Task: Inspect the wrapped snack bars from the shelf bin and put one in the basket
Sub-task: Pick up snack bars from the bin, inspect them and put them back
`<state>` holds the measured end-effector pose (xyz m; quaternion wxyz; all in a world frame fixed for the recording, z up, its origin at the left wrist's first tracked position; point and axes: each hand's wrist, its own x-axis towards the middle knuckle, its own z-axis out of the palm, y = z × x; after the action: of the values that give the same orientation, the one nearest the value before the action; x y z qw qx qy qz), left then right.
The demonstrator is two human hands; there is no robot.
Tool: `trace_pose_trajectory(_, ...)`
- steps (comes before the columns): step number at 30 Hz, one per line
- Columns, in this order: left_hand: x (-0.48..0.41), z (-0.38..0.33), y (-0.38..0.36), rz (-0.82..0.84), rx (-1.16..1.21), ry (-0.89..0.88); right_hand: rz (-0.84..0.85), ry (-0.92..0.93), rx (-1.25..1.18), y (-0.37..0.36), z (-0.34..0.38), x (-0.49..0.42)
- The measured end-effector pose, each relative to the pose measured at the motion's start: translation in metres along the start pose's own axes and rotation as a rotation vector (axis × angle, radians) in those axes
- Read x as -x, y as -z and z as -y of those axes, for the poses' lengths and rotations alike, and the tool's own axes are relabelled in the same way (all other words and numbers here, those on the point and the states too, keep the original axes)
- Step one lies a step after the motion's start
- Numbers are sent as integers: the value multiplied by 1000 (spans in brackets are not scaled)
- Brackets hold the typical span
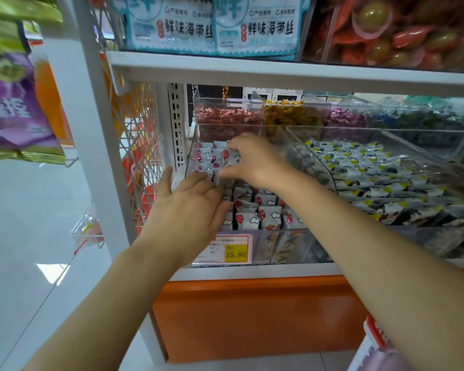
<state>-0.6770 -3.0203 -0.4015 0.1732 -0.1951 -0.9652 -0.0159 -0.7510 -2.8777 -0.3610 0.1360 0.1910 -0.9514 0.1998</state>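
Note:
A clear shelf bin (292, 245) holds several grey-white wrapped snack bars (252, 218) with red spots and cloud prints. My right hand (255, 162) reaches into the bin and pinches one wrapped bar (229, 159) between thumb and fingers, lifted a little above the pile. My left hand (190, 207) lies at the bin's left front with fingers straight, fingertips touching the bars under the right hand. No basket shows in the head view.
A yellow price tag (235, 253) reading 15.80 sticks on the bin front. Another clear bin of yellow-marked wrapped snacks (373, 178) stands to the right. Candy bins (228, 116) sit behind. A shelf board (279, 73) hangs close above. White wire mesh (140, 145) closes the left side.

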Motion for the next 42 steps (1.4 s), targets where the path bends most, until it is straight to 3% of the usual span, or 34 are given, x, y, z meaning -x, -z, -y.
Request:
trace_pose_trajectory(4, 3, 7, 5, -38, -32, 39, 127, 25, -34, -14, -3, -6)
trace_pose_trajectory(8, 7, 11, 4, -21, -40, 45, 223, 115, 219, -20, -10, -7)
trace_pose_trajectory(10, 7, 11, 4, -13, -30, 45, 259, 126, 207, -16, -11, -11)
trace_pose_trajectory(12, 6, 12, 3, -12, -22, 42, 202, 79, 43, -10, -10, -17)
trace_pose_trajectory(15, 5, 12, 3, -15, 7, 48, -22, 3, -104, -7, -13, -28)
trace_pose_trajectory(19, 4, 12, 3, -11, 19, 51, 19, 58, 224, -23, -19, -39)
trace_pose_trajectory(22, 4, 13, 2, -15, 40, 47, 18, 72, 291, -28, -16, -40)
trace_pose_trajectory(26, 3, 14, 2, -24, 99, 46, -86, 26, -71, -11, -13, -32)
trace_pose_trajectory(29, 3, 14, 3, -74, 144, 41, -262, -57, -262, 6, -13, -13)
trace_pose_trajectory(34, 3, 4, 12, -402, 311, 55, -577, -107, -561, 24, -13, 44)
trace_pose_trajectory(37, 3, -8, 13, -362, 609, 170, -622, -203, -784, 30, -15, 72)
trace_pose_trajectory(42, 3, -19, 13, -213, 1089, 295, -537, -331, -1281, 31, -12, 101)
